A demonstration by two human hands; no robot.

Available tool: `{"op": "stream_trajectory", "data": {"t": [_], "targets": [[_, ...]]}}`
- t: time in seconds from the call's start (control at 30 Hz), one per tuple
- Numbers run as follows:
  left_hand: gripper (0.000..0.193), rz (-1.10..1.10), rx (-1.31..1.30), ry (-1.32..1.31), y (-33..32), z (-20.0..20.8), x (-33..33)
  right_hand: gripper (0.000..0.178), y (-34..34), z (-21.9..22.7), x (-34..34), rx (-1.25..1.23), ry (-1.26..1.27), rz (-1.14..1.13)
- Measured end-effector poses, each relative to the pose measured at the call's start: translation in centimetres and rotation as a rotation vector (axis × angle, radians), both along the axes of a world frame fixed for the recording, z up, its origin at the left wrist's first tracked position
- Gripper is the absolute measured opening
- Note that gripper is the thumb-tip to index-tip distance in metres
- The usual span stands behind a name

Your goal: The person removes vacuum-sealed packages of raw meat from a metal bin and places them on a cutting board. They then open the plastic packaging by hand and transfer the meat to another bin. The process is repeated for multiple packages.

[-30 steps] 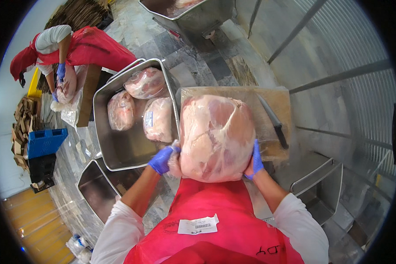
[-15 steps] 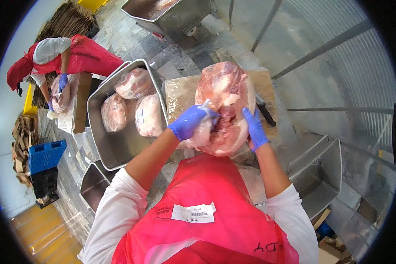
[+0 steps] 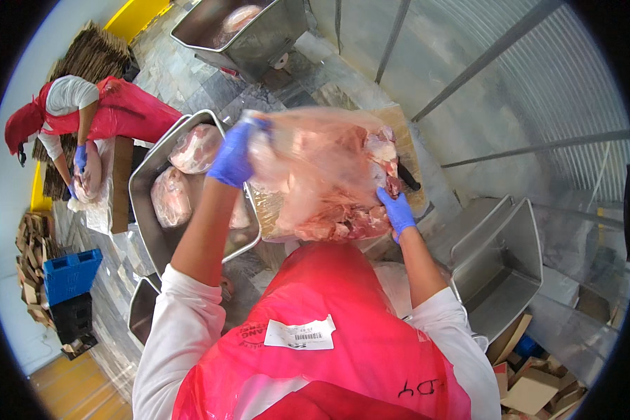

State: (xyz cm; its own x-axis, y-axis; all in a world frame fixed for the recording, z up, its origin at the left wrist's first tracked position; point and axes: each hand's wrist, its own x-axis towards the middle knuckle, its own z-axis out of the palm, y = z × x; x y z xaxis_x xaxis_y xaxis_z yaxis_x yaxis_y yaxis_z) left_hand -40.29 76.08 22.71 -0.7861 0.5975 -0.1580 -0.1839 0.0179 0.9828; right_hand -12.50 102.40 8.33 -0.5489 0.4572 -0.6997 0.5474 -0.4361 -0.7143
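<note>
A large cut of raw meat point(image 3: 336, 225) lies on a plastic-covered brown work surface point(image 3: 267, 210) in front of me. My left hand point(image 3: 232, 155), in a blue glove, is closed on a clear plastic bag point(image 3: 294, 143) and holds it stretched out to the left over the meat; the bag is smeared by motion. My gloved right hand point(image 3: 397, 212) grips the meat's right edge, thumb on top, other fingers partly hidden beneath. A knife with a black handle point(image 3: 408, 176) lies just beyond that hand, its blade mostly hidden.
At left, a steel tub point(image 3: 141, 183) holds several bagged meat pieces point(image 3: 171, 197). Another steel tub point(image 3: 276, 31) stands at the far side, and an open steel bin point(image 3: 500, 269) at right. A co-worker in a red apron point(image 3: 129, 105) handles meat at the far left. Cardboard point(image 3: 532, 385) lies lower right.
My left hand has swung left and away from me, drawing the plastic bag off across the meat. The meat now spreads flatter and wider. My right hand has moved slightly nearer its edge.
</note>
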Motion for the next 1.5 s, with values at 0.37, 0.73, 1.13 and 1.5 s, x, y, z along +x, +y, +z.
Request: {"op": "stream_trajectory", "data": {"t": [0.37,0.73,1.13,1.5], "targets": [[0.014,0.326,-0.122,-0.264,-14.0,9.9,7.9,0.119,-8.0,6.7,-5.3,1.204,0.422,0.727],[0.021,0.101,-0.476,-0.046,-19.6,9.1,12.3,0.023,-16.0,8.0,-9.8,0.901,0.781,0.692],[0.080,0.020,-0.218,0.535,-9.3,3.4,13.2,0.020,-20.4,19.1,-10.8,0.635,0.919,0.720],[0.035,0.555,0.010,0.558,-13.8,7.4,5.4,0.042,-15.4,18.5,-8.9,1.149,0.877,0.656]]}}
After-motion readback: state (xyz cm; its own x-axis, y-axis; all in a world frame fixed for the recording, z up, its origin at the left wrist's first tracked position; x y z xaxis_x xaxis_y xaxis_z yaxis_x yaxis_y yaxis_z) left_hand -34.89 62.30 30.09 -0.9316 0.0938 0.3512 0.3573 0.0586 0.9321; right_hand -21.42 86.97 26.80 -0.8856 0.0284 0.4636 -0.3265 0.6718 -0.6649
